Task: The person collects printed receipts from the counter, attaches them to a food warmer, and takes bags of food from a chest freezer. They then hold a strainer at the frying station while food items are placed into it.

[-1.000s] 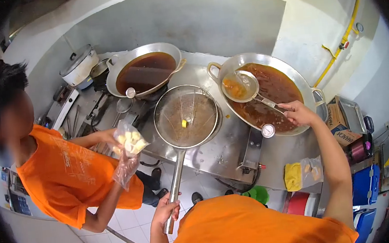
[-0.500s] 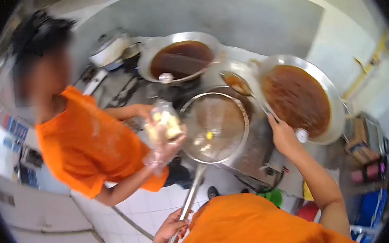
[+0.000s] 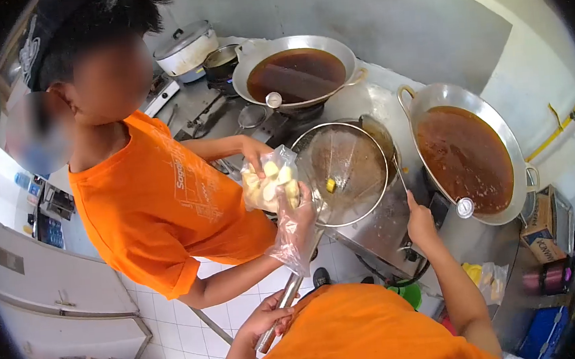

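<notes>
My left hand (image 3: pixel 271 317) is closed round the metal handle of a large round strainer (image 3: pixel 365 218). One small yellow piece (image 3: pixel 330 185) lies on its mesh. My right hand (image 3: pixel 423 224) grips the thin handle of a ladle (image 3: pixel 400 174) at the strainer's right side; its bowl is hard to make out by the rim. To the left, a co-worker in orange holds a clear plastic bag (image 3: pixel 271 184) of pale yellow chunks close to the strainer's rim. A clear plastic glove (image 3: pixel 291 243) covers one of the co-worker's hands.
A wok of brown liquid (image 3: pixel 465 159) stands to the right with a dial thermometer (image 3: pixel 464 207) at its edge. Another wok (image 3: pixel 296 74) stands at the back. A rice cooker (image 3: pixel 186 50) sits behind on the left. Cardboard box (image 3: pixel 540 227) at right.
The ladle has moved from between the woks to the strainer's right rim, its handle now steeper. The view has shifted, and the co-worker with the bag appears nearer.
</notes>
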`<move>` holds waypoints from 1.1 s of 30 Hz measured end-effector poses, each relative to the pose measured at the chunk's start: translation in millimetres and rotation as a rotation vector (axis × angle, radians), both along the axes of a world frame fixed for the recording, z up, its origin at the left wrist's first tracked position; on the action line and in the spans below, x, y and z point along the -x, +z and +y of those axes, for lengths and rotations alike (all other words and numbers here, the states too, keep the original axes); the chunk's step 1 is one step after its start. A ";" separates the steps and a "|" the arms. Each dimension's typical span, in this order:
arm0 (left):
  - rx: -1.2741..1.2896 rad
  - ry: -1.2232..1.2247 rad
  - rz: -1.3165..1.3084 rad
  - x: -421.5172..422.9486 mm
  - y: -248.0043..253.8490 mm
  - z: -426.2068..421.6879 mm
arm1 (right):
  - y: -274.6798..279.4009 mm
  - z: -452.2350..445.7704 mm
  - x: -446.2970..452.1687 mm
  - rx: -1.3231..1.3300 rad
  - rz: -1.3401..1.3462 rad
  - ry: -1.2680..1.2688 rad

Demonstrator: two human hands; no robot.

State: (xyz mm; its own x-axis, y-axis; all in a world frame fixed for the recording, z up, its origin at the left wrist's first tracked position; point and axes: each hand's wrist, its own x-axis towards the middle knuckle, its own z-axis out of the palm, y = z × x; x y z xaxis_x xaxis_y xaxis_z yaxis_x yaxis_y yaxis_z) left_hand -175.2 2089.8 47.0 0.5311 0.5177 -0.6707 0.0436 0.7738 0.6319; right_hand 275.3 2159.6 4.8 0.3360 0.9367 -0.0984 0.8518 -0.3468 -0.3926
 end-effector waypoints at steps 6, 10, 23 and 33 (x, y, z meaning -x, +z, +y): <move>-0.035 0.011 -0.058 -15.1 -10.1 22.3 | 88.3 -19.8 -11.5 -0.329 -0.081 0.038; -0.071 0.008 -0.012 -22.6 -21.1 35.4 | 146.7 -28.1 -52.5 -0.332 -0.015 -0.096; -0.091 0.012 -0.047 -32.3 -45.1 41.7 | 156.3 -101.7 -240.7 0.013 -0.539 -0.416; -0.067 0.049 -0.015 -47.8 -45.5 47.5 | 159.4 -113.6 -250.1 0.343 -0.589 -0.291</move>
